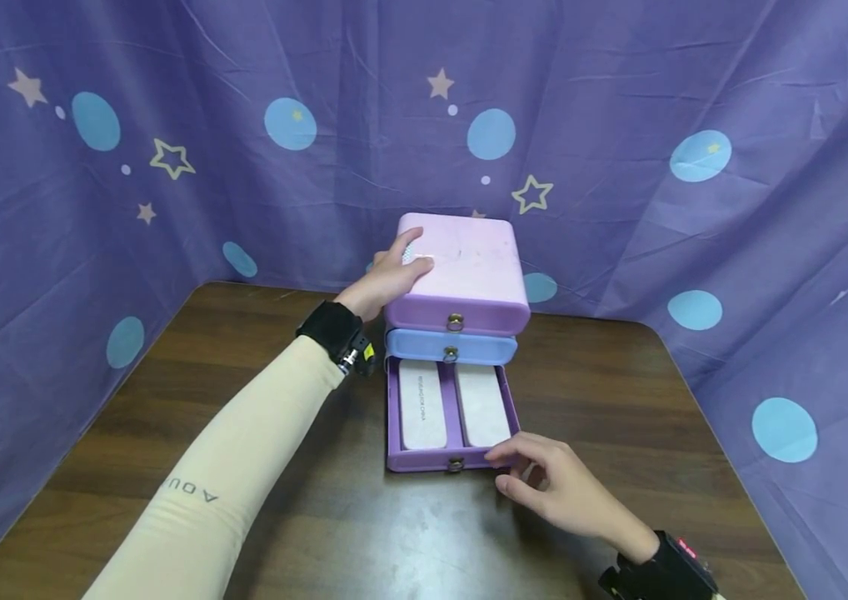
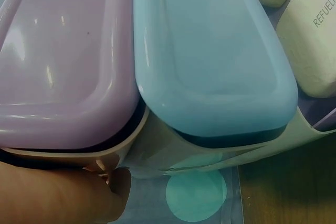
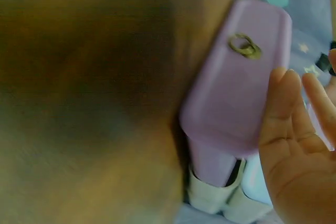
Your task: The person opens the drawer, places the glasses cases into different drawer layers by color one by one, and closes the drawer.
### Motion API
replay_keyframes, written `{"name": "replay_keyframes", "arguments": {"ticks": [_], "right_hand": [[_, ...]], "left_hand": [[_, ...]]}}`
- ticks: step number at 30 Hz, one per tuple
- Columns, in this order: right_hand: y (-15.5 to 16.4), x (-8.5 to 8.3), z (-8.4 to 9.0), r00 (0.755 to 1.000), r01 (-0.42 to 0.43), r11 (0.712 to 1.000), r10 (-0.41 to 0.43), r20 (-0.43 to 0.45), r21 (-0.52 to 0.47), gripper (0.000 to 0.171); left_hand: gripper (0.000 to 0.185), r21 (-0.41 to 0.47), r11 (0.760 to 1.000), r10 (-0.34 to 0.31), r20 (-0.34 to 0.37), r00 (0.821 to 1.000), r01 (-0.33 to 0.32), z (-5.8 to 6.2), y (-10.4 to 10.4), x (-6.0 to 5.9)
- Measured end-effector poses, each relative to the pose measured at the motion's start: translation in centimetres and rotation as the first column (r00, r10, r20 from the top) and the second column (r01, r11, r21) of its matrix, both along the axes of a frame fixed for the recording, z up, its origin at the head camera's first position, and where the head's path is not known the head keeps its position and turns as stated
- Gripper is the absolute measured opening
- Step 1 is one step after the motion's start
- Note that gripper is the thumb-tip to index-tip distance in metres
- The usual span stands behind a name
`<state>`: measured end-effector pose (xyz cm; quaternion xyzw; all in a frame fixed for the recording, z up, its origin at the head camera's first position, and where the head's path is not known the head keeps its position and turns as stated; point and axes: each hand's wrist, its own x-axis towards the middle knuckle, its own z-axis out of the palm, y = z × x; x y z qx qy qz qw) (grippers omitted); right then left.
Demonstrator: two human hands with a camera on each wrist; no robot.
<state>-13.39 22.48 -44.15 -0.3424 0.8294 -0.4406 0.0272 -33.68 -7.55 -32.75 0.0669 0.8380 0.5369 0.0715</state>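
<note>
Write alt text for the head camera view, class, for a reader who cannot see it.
A left hand rests on top of a small three-drawer box on a wooden table, while the right hand touches the front of the open bottom drawer, which holds two pale flat items. A starry purple cloth hangs behind.

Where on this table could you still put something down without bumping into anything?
Bare wood lies on the table left of the drawer unit, beyond the sleeve, and on the right, between the open bottom drawer and the curtain. It is crowded up front, where the right hand touches that drawer, and where the left hand rests on the unit.
</note>
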Motion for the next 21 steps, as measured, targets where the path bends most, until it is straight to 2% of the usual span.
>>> {"name": "replay_keyframes", "arguments": {"ticks": [5, 10, 15, 21], "right_hand": [[-0.3, 0.3, -1.4, 0.986, -0.031, 0.999, 0.026, 0.164, 0.024, 0.021], [-0.7, 0.5, -2.3, 0.936, -0.049, 0.998, 0.035, 0.351, 0.029, 0.031], [-1.1, 0.6, -3.0, 0.899, -0.057, 0.998, 0.04, 0.435, 0.028, 0.042], [-1.6, 0.2, -3.4, 0.856, -0.02, 1.0, 0.015, 0.517, 0.005, 0.05]], "left_hand": [[0.071, 0.005, 1.0, 0.004, -0.008, 1.0, -0.004, 0.0, 0.0, 0.0], [0.07, -0.002, 1.0, 0.0, -0.007, 1.0, 0.0, -0.1, 0.1, 0.0], [0.069, 0.001, 1.0, -0.006, -0.009, 1.0, 0.006, -0.1, 0.0, 0.0], [0.069, 0.003, 1.0, -0.007, -0.001, 1.0, 0.007, 0.0, -0.2, 0.1]]}}
